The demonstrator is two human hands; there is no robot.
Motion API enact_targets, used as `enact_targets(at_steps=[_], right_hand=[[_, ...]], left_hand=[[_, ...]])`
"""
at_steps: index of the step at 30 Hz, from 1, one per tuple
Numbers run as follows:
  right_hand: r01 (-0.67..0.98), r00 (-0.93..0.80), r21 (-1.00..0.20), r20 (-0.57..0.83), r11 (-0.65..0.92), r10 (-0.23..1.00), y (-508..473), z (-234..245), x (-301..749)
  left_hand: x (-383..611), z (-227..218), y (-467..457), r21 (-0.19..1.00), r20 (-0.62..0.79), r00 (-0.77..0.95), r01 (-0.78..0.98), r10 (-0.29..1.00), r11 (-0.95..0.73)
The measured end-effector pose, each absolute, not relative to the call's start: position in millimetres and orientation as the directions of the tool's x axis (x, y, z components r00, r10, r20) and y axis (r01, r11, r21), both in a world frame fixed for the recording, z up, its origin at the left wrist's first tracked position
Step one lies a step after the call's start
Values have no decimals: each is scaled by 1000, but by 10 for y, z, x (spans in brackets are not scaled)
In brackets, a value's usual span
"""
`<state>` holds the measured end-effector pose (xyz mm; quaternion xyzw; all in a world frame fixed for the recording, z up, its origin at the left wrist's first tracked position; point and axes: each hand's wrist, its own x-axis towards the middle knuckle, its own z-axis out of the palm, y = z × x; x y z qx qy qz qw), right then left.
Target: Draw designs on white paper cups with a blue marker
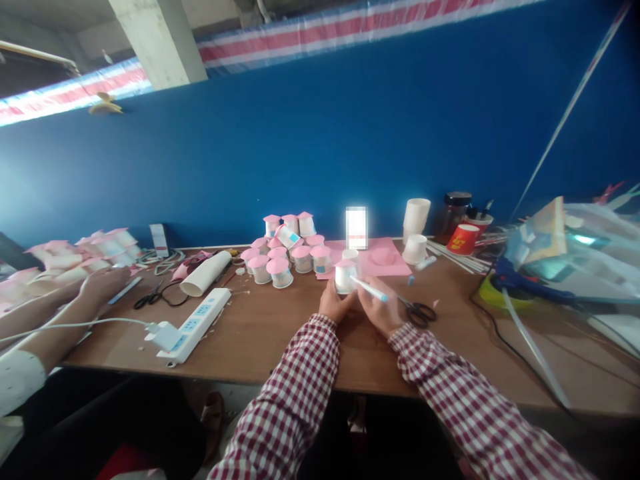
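Note:
My left hand [334,305] is closed around a small white paper cup [345,277] with a pink top, held just above the brown table [280,333]. My right hand [380,308] grips a white and blue pen [369,289] whose tip rests against the cup's side. Both sleeves are red and white check. Just behind the cup lies a pink sheet [385,260] with a pink disc on it. Black scissors [420,311] lie right beside my right hand.
Several finished pink-topped cups [287,253] cluster behind my left hand. A white power strip [193,327], a paper roll [205,273] and black scissors [147,298] lie to the left. Another person's hand [103,283] works at far left. Stacked white cups [416,220], a red cup [463,239] and plastic bags [575,253] stand right.

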<state>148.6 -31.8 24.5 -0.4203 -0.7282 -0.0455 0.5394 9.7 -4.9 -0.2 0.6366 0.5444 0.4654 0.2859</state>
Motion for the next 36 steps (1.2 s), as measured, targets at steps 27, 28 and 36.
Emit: enact_targets(at_steps=[27,28,36], right_hand=[[591,-70,-397,842,703,534,-387,297,1459],[590,-73,-393,844,705,532,-387,299,1457],[601,-77,-381,848,703,525,-370,280,1452]], left_hand=[[65,110,-90,943,267,-46,221,963,-251],[67,112,-91,940,267,-48,231,962,-249],[80,124,-105,935,266,-31,252,963,-250]])
